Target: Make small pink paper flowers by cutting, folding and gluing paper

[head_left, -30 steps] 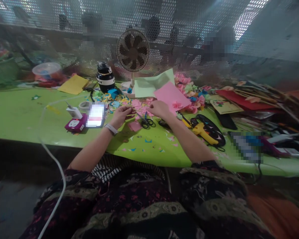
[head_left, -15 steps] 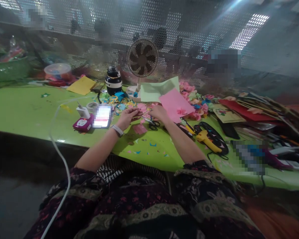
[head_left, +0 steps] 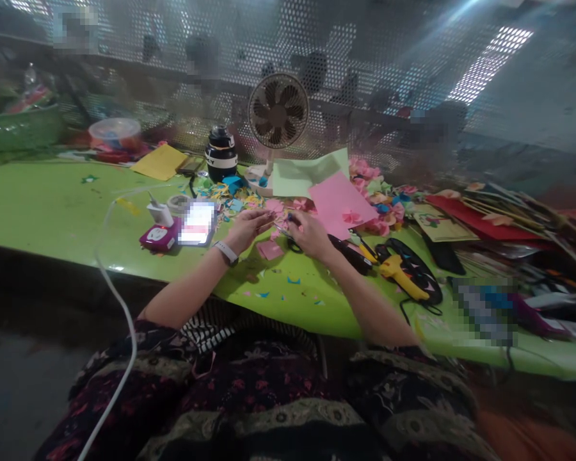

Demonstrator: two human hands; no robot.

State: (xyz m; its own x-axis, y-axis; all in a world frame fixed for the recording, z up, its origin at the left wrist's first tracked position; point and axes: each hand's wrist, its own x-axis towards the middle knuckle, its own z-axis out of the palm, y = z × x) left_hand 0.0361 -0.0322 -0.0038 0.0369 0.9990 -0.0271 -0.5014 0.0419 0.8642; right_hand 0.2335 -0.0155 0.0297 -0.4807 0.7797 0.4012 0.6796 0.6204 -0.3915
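Observation:
My left hand (head_left: pixel 250 230) is over the table with thumb and fingers pinched together; whatever they hold is too small to tell. Close to its fingertips are pink paper pieces (head_left: pixel 274 205). My right hand (head_left: pixel 311 235) faces it, its fingers also closed in a pinch on something I cannot make out. Below the right hand, black-handled scissors (head_left: pixel 294 246) show only in part. A small stack of pink paper squares (head_left: pixel 269 250) lies on the table between my forearms.
A phone (head_left: pixel 198 223) and a purple socket box (head_left: pixel 159 237) lie left. Behind are a dark bottle (head_left: pixel 221 155), a fan (head_left: pixel 278 111), a green sheet (head_left: pixel 307 176), a pink sheet (head_left: pixel 336 202) and paper flowers (head_left: pixel 386 218). A yellow glue gun (head_left: pixel 403 276) rests right.
My right hand has turned and shifted slightly, its fingers now bent in a pinch and covering more of the scissors. My left hand stays nearly in place. The view has shifted slightly.

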